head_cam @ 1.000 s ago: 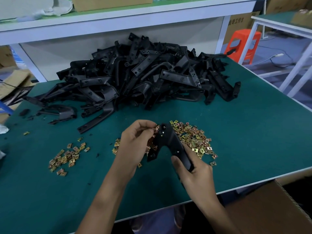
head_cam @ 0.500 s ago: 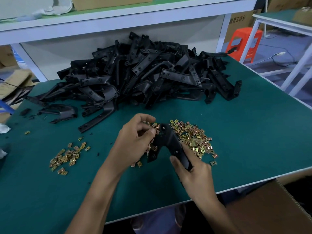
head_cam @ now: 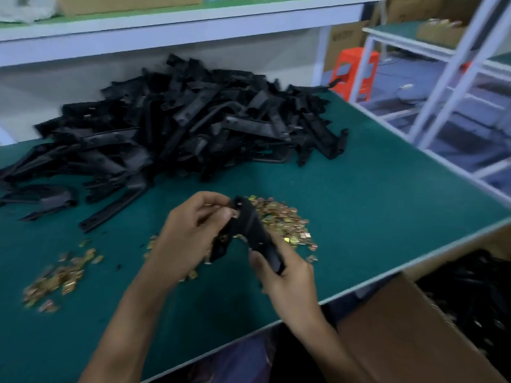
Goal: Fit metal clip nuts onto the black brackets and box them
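Note:
My right hand [head_cam: 287, 275] grips the lower end of a black bracket [head_cam: 250, 230] held above the green table [head_cam: 373, 189]. At the bracket's upper end my left hand [head_cam: 190, 233] pinches a small metal clip nut [head_cam: 234, 215] against it. A heap of brass-coloured clip nuts [head_cam: 282, 219] lies just behind the bracket, and a second, smaller heap of nuts [head_cam: 58, 275] lies at the left. A big pile of black brackets [head_cam: 179, 125] fills the back of the table. The frame is blurred by motion.
An open cardboard box [head_cam: 409, 327] with black parts inside stands below the table's front right edge. A white shelf [head_cam: 193, 26] runs along the back. An orange stool [head_cam: 356, 70] and white table frames [head_cam: 453, 78] are to the right.
The view has swung left and down to the right, bringing the box into sight. My left hand has shifted up along the bracket's top end; my right hand keeps its grip.

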